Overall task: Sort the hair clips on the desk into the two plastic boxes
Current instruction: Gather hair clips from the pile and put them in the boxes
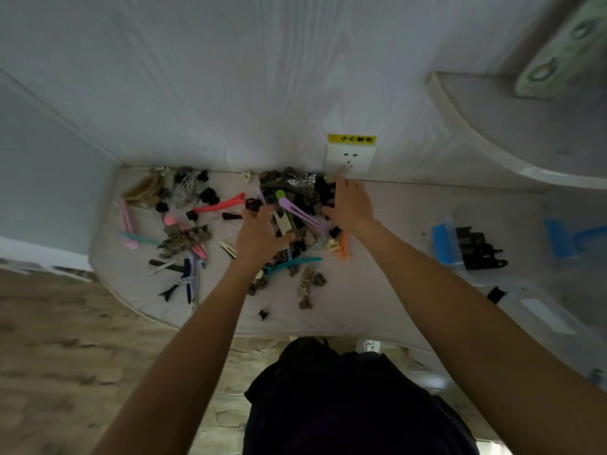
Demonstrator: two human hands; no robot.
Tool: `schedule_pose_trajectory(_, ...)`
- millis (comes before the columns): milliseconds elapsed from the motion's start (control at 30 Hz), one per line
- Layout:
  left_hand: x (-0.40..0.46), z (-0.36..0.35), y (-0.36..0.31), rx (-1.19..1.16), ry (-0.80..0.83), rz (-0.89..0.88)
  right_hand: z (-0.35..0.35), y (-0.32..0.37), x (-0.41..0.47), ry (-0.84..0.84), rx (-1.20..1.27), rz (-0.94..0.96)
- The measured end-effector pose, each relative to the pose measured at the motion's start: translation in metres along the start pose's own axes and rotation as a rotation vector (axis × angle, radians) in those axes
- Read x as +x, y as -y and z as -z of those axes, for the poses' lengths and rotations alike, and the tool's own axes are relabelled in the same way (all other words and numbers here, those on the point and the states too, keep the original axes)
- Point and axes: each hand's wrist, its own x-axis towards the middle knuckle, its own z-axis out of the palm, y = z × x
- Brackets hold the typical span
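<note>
— Over the pile, from the head view: where are the hands?
— Both reach forward over the surface (387, 300), arms nearly straight. The left hand (261, 236) hovers palm-down on the near side of the clips (295, 205), fingers spread and bent downward, their tips at the heap. A small dark clip sits right at its fingertips, but I cannot tell whether it is pinched or only touched.
— And the right?
— The right hand (349, 203) lies farther back, close to the wall, fingers straight and fanned, resting on the dark clips at the back of the pile just below the socket (350, 157). It grips nothing I can make out.
— Which way do the long clips run?
— The purple clip (303, 215) lies between the two hands, its long axis slanting from far-left to near-right. The red clip (219, 205), left of the left hand, runs roughly left to right, tilted up toward the right. The teal clip (292, 263), near the left wrist, runs left to right too. An orange clip (343, 245) by the right wrist points roughly toward and away from the person.
— The boxes?
— Well to the right. One box (443, 244) with a blue latch already holds black clips; the second box (571, 238) is farther right, blurred.
</note>
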Motion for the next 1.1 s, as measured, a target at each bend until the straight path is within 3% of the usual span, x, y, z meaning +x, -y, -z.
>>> schedule_pose_trajectory(300,-0.024,0.014,0.019,-0.547,-0.198,0.054,-0.007,-0.017,-0.022,-0.151,0.331,-0.098)
schedule_pose_trajectory(433,-0.041,0.018,0.014,-1.023,-0.087,0.127,0.003,-0.018,-0.031,-0.214,0.781,-0.242)
schedule_pose_trajectory(533,-0.058,0.017,-0.005,-1.079,-0.034,0.034,0.019,-0.025,-0.048,-0.242,0.994,-0.276)
schedule_pose_trajectory(700,-0.068,0.007,-0.065,-0.869,0.119,-0.192,0.054,-0.065,-0.122,-0.411,1.016,-0.163)
schedule_pose_trajectory(833,-0.072,-0.016,-0.143,-0.614,0.270,-0.481,0.084,-0.127,-0.186,-0.637,0.930,-0.224)
schedule_pose_trajectory(967,-0.067,-0.051,-0.220,-0.216,0.215,-0.685,0.107,-0.190,-0.214,-0.803,0.584,-0.281)
schedule_pose_trajectory(1100,-0.057,-0.092,-0.271,0.055,0.199,-0.804,0.125,-0.232,-0.213,-0.781,0.412,-0.198)
